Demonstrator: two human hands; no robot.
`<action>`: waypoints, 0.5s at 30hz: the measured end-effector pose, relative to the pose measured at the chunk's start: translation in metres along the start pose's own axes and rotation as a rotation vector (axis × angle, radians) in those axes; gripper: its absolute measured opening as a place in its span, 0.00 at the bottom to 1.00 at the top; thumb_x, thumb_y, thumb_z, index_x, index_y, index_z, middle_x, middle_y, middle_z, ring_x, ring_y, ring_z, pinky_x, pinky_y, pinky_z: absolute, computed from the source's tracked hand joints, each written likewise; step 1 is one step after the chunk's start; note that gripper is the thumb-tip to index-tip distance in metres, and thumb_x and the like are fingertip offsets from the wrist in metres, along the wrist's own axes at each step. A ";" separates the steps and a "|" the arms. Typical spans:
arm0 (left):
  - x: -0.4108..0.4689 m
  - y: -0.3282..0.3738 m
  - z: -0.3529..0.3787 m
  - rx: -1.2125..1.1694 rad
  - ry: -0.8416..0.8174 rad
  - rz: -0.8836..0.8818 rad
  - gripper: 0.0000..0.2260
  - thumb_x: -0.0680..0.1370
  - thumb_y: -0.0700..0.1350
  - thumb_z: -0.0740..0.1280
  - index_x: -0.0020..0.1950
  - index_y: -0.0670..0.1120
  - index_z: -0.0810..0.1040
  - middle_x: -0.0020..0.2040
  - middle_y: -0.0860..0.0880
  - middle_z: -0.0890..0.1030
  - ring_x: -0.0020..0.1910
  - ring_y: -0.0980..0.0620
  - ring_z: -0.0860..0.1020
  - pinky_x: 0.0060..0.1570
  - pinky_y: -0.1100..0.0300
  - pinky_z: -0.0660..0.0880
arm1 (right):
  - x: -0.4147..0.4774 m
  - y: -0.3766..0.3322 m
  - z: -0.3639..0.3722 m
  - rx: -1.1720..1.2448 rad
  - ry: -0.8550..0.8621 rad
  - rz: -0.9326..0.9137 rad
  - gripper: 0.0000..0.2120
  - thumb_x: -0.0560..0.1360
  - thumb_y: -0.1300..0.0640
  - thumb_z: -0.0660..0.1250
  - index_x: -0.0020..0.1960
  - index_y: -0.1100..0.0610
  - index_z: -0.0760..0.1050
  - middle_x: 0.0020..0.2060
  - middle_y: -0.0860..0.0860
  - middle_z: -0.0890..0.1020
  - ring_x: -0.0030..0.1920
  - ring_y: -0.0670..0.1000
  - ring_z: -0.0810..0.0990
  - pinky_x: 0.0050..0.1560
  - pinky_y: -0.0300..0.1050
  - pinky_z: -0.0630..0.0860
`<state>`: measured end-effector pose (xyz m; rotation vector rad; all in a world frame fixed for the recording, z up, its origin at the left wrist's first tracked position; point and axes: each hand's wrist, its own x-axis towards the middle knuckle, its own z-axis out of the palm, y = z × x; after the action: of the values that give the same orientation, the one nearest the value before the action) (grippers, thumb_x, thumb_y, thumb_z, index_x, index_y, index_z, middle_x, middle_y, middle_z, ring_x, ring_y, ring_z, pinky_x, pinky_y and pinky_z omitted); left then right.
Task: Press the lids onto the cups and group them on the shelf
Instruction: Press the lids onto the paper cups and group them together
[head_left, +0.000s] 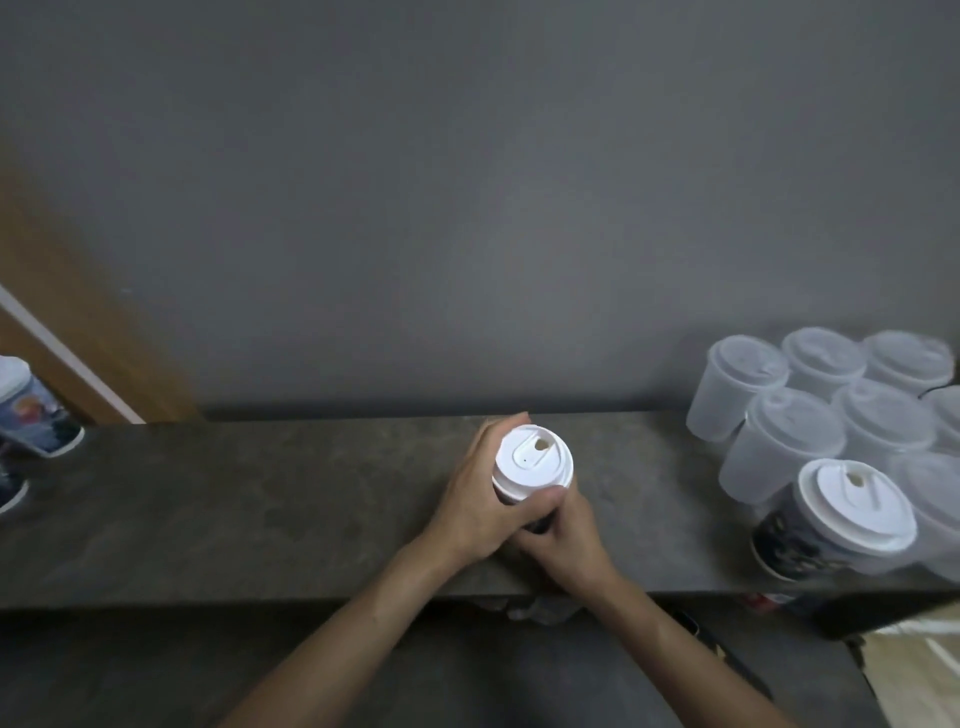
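Item: dark paper cup (537, 526) with white lid (533, 460), upright at the middle of the shelf (260, 509). Left hand (480, 506): clamped round the lid rim, thumb across its near edge. Right hand (563, 540): wrapped round the cup body below. Step judged: seating the lid. Method advised: brace the body without crushing it, press evenly round the whole rim, check that no edge rides high. Destination: lidded clear cups (789, 431) and a printed cup (810, 535), grouped at right.
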<state>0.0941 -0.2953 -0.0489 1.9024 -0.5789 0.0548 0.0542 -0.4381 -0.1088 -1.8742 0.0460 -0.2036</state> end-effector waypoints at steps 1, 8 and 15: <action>-0.001 -0.001 0.003 -0.017 0.023 0.000 0.34 0.69 0.57 0.78 0.72 0.50 0.72 0.67 0.57 0.75 0.68 0.57 0.74 0.66 0.64 0.70 | 0.000 0.001 0.000 0.007 -0.006 0.003 0.40 0.65 0.53 0.78 0.74 0.58 0.70 0.67 0.42 0.80 0.67 0.39 0.78 0.65 0.33 0.73; 0.003 0.002 -0.006 -0.172 -0.050 -0.146 0.22 0.77 0.62 0.66 0.68 0.55 0.75 0.63 0.60 0.80 0.65 0.59 0.77 0.64 0.65 0.71 | -0.002 0.006 0.002 0.037 0.060 0.033 0.40 0.64 0.56 0.85 0.67 0.44 0.67 0.62 0.38 0.79 0.62 0.35 0.78 0.58 0.29 0.73; 0.005 -0.006 0.012 -0.235 0.110 -0.157 0.16 0.84 0.47 0.55 0.64 0.47 0.78 0.58 0.56 0.83 0.61 0.56 0.80 0.63 0.62 0.73 | -0.004 0.004 0.006 0.056 0.063 -0.001 0.45 0.62 0.44 0.84 0.72 0.49 0.66 0.67 0.46 0.78 0.68 0.43 0.77 0.66 0.36 0.73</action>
<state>0.0982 -0.3059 -0.0578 1.6982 -0.3444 -0.0100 0.0516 -0.4333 -0.1145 -1.8114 0.0817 -0.2621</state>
